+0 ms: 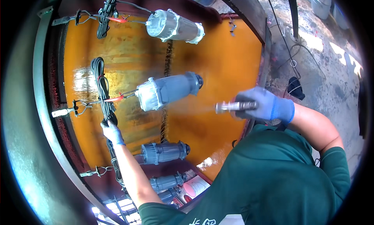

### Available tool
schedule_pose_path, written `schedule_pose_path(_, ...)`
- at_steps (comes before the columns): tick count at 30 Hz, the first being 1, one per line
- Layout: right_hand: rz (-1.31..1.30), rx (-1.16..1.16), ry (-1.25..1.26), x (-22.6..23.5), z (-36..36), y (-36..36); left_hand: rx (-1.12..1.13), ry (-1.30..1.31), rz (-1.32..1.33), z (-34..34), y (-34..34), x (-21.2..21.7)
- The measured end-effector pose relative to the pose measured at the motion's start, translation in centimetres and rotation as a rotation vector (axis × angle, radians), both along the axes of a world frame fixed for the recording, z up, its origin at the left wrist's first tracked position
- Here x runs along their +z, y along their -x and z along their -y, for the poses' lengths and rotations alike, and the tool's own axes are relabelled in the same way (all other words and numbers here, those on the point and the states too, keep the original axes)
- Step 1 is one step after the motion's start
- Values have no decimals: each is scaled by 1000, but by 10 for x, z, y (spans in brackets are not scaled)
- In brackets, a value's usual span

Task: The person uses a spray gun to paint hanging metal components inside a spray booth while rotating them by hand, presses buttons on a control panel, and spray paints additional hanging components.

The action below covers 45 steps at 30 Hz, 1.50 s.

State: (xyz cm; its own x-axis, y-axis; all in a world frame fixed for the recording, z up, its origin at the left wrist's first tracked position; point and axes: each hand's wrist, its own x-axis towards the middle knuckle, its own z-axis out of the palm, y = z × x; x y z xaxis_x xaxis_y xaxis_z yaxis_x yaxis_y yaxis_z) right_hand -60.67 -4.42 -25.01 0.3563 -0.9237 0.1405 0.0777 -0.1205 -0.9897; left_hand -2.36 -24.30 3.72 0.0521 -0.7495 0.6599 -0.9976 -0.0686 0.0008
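My right hand [261,103], in a grey-blue knit glove, grips a metal spray gun [237,106] and is smeared by motion. Its nozzle points left at a cylindrical pump motor [171,89], and a faint mist hangs between them. The motor is partly pale, partly grey-blue, and hangs on its side by a cable and hook. My gloved left hand [112,132] is closed around the lower end of a bundled black cable [102,82]. A red-orange tie [115,98] marks the lead beside that bundle.
Above hangs a paler silver pump motor [175,27]; below are several grey-blue motors [165,152]. An orange-yellow coated panel [226,61] stands behind them. A metal rail [41,73] with hooks runs at left. A pink-white bucket [196,186] sits below, and a hose [286,45] crosses the right side.
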Motion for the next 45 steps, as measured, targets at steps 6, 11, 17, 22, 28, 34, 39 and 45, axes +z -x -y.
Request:
schedule_pose_path(6, -91, -57, -95, -6, 4, -1, -2, 9, 45, 8, -23, 4)
schedule_pose_path(11, 9, -63, -145, -27, 12, -3, -9, -32, 24, 12, -31, 6)
schedule_pose_path(17, -23, -127, -203, -33, 13, -3, -26, -58, -9, 20, -28, 5)
schedule_pose_path(22, 15, -17, -94, -27, 16, 4, -92, -69, -102, 25, -44, 11)
schedule_pose_path(28, 55, -125, -182, -15, 23, 1, -134, -99, -228, 30, -55, 18)
schedule_pose_path(34, 63, -131, -179, -10, 22, 0, -163, -162, -293, 44, -32, 12)
schedule_pose_path(39, -65, 46, -60, 8, 21, 3, -300, -154, -527, 48, -33, 8)
schedule_pose_path(45, 103, -162, -66, 31, 29, -7, -246, -247, -486, 49, -24, 17)
